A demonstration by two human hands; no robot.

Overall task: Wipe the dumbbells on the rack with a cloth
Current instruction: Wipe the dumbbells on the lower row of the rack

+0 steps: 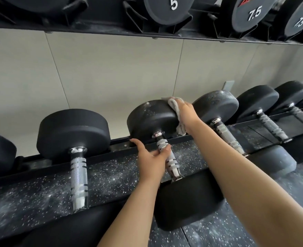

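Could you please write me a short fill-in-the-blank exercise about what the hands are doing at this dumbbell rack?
1. The right hand holds a ____ against a dumbbell head.
2. The left hand grips that same dumbbell's knurled metal ____.
3. On the upper shelf, the dumbbell left of the 7.5 pair is marked ____.
Missing words: cloth; handle; 5.

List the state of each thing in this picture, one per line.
Dumbbell: on the rack, far end dusty, under the cloth.
Cloth: bunched, pressed on the dumbbell's far end.
Right grip: holding the cloth.
Left grip: holding the dumbbell's handle.
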